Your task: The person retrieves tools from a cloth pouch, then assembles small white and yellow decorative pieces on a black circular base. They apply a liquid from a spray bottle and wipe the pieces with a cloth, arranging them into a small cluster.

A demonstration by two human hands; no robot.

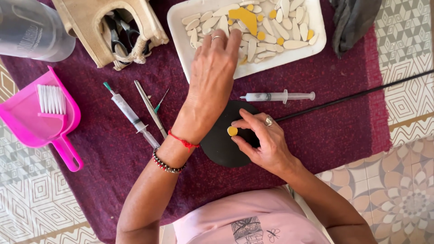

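- Left hand point(216, 68) stretched forward over the rim of the white rectangular tray point(178, 27), fingers loosely together and extended, tips resting among the cream oval mosaic pieces point(275, 29); nothing visibly pinched.
- Right hand point(266, 140) curled on the round black disc point(219, 147), thumb and forefinger pinching a small yellow round tile point(232, 131) against the disc's surface.
- Beside the disc on the purple woven cloth point(325, 95): a clear plastic syringe point(280, 96) just above the right hand, a second green-tipped syringe point(131, 115) and a thin metal tool point(150, 110) left of the left forearm.
- Thin black rod point(357, 95) running rightward from behind the right hand.
- Pink plastic dustpan with a white-bristled brush point(40, 117) at the left edge.
- Beige fabric holder with dark-handled scissors point(120, 34) at top, scissors half buried inside.
- Grey translucent container point(31, 27) and dark grey cloth point(352, 20) cut off by the frame's top edge.
- Much of the disc hidden under both hands and the left wrist.
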